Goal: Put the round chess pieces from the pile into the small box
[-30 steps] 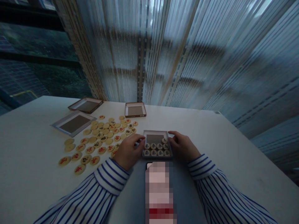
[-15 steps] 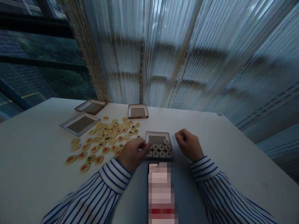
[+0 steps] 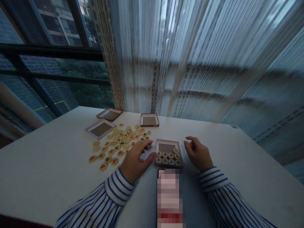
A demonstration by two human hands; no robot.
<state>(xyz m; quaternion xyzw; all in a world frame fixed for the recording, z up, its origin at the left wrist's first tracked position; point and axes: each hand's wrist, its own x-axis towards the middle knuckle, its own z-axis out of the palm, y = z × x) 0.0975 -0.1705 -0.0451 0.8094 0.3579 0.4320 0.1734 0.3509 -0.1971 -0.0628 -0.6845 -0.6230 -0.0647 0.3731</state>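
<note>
Head view: a shallow pale box (image 3: 166, 147) sits on the white table (image 3: 228, 152) between the hands, nine round pieces (image 3: 165, 161) lying in it, chiefly toward 6 o'clock. At the box's 9 o'clock, the left hand (image 3: 136, 161) is spread, thumb well apart from the fingers; whether it touches the wall cannot be determined. At 3 o'clock, the right hand (image 3: 199, 154) is apart from the box, thumb and forefinger parted. Loose pieces (image 3: 120, 153) lie scattered about 10 o'clock; a brown-rimmed tray (image 3: 149, 121) rests at 11 o'clock
</note>
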